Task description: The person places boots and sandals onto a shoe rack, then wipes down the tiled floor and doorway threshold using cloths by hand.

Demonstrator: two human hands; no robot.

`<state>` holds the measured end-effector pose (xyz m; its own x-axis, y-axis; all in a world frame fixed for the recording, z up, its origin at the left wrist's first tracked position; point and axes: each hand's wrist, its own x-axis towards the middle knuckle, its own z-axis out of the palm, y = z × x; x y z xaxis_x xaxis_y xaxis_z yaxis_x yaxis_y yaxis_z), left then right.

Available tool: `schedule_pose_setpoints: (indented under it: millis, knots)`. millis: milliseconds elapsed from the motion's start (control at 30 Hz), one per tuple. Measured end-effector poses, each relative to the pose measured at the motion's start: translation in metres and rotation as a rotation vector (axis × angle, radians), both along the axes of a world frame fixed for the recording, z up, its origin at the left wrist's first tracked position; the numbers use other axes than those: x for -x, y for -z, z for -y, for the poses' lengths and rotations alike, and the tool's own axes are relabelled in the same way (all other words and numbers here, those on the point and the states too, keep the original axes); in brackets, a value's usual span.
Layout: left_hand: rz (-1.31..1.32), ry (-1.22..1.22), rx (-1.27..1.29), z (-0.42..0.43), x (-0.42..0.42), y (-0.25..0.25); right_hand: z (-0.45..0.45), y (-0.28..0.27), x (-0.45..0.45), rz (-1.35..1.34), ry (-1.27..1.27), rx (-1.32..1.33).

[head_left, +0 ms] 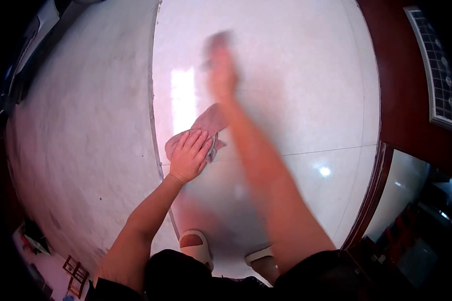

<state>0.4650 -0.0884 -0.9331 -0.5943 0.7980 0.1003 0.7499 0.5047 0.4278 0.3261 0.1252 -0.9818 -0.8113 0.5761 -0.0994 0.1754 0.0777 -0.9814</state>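
A crumpled dusty-pink cloth (211, 119) lies on the glossy white tiled floor (311, 110), close to its left edge. My left hand (190, 154) rests flat on the near end of this cloth, fingers stretched out and a little apart. Stretched farther forward over the tiles is my right hand (223, 75), smeared by motion. A dark reddish-brown shape (219, 41) shows at its fingertips, too blurred to name. Whether the right fingers grip that shape cannot be made out. My right forearm passes beside the cloth and may hide part of it.
Rough grey floor (85, 130) borders the tiles on the left. A dark red wooden frame (402, 90) runs along the right, near a white-rimmed grid panel (433, 67). My feet, in pale slippers (198, 251), stand at the bottom. A small wooden rack (75, 276) is at lower left.
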Motion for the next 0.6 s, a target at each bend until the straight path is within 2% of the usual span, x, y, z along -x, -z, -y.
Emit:
schedule_pose_setpoints:
  millis: [67, 100, 133, 167, 200, 267, 300, 333, 367, 400, 433, 533, 600]
  knots:
    - [0.046, -0.051, -0.040, 0.004, -0.003, 0.008, 0.120, -0.039, 0.002, 0.088, -0.297, 0.318]
    - [-0.079, 0.000, 0.023, 0.004, -0.001, 0.018, 0.160, -0.056, -0.010, 0.174, -0.432, 0.491]
    - [-0.200, 0.064, 0.087, 0.004, 0.000, 0.022, 0.206, -0.028, -0.012, 0.267, -0.704, 0.766]
    - [-0.192, 0.005, -0.035, 0.000, -0.001, 0.009, 0.214, -0.041, -0.033, 0.102, -0.746, 0.500]
    - [-0.185, 0.020, -0.049, -0.002, 0.000, 0.012, 0.218, -0.062, -0.049, -0.059, -0.776, 0.232]
    - [-0.163, 0.027, -0.055, 0.005, -0.001, 0.023, 0.182, -0.086, -0.075, -0.213, -0.593, 0.525]
    - [-0.149, 0.022, 0.018, 0.006, -0.004, 0.022, 0.144, -0.107, -0.092, -0.129, -0.436, 0.772]
    - [0.185, -0.090, 0.052, 0.025, -0.027, 0.068, 0.092, -0.111, -0.101, -0.124, -0.444, 0.354]
    - [0.071, -0.032, 0.068, 0.016, -0.014, 0.035, 0.045, -0.099, -0.116, -0.171, -0.316, 0.142]
    - [-0.048, 0.020, 0.081, -0.001, 0.000, 0.000, -0.002, -0.079, -0.140, -0.149, -0.123, 0.399]
    - [-0.042, 0.023, 0.087, -0.003, -0.001, -0.002, -0.044, -0.089, -0.156, -0.074, 0.082, 0.418]
    - [-0.040, 0.009, 0.097, -0.004, 0.000, -0.006, -0.131, -0.084, -0.199, 0.087, 0.526, -0.019]
    - [-0.038, 0.008, 0.069, -0.008, 0.001, -0.008, -0.137, -0.038, -0.199, 0.104, 0.675, -0.355]
